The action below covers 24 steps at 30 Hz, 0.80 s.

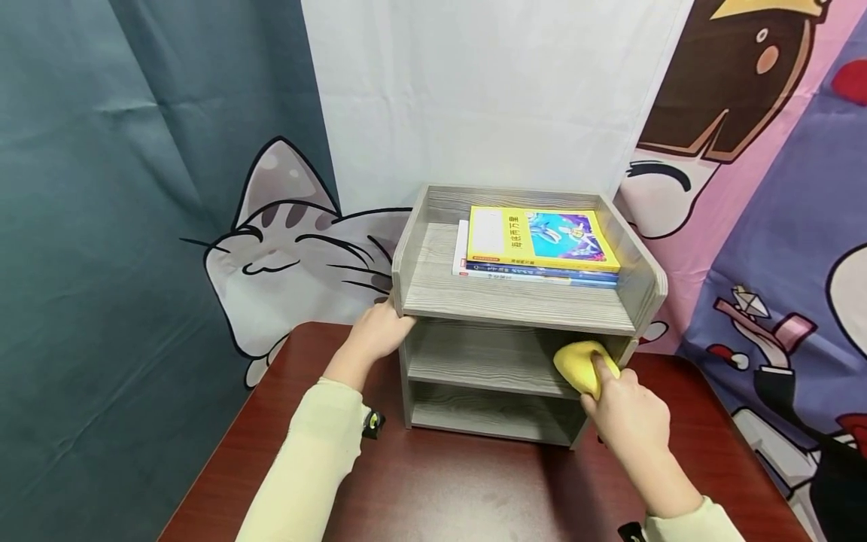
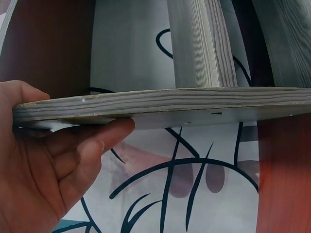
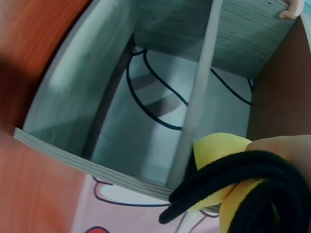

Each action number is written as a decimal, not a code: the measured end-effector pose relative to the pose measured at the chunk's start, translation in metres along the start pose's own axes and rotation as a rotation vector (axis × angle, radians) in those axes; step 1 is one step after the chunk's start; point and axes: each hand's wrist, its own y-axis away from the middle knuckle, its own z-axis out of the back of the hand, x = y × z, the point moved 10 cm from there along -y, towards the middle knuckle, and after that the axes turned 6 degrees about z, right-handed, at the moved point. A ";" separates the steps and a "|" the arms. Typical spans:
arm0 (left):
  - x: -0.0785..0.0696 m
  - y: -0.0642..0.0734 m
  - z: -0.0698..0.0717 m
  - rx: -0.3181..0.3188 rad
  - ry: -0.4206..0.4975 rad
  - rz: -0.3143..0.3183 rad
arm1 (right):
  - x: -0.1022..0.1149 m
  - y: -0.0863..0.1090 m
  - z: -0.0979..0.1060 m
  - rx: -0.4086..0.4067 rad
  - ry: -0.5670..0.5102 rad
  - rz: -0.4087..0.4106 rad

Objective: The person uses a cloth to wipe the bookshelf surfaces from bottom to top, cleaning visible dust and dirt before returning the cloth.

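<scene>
A small grey wood-grain shelf stands on the table, its top tray holding books. My left hand grips the shelf's left side panel near the top tray; in the left wrist view the panel's edge runs between thumb and fingers. In my right hand is a bunched yellow cloth, pressed at the right end of the middle compartment, by the right side panel. The right wrist view shows the yellow cloth beside the divider board, with thick black folds across it.
A stack of several books, a yellow one on top, lies in the top tray between raised sides. The reddish-brown table extends in front and to both sides. Behind hang a printed cat curtain and a pink and purple cartoon curtain.
</scene>
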 end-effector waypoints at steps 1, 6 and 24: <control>0.000 0.000 0.000 0.000 0.001 0.001 | -0.001 0.001 -0.004 0.018 -0.003 -0.008; -0.001 -0.001 0.000 0.003 0.002 0.008 | -0.005 0.005 -0.020 0.083 -0.016 -0.036; 0.001 -0.001 -0.001 0.011 0.019 0.010 | 0.006 0.007 -0.044 0.123 -0.043 -0.044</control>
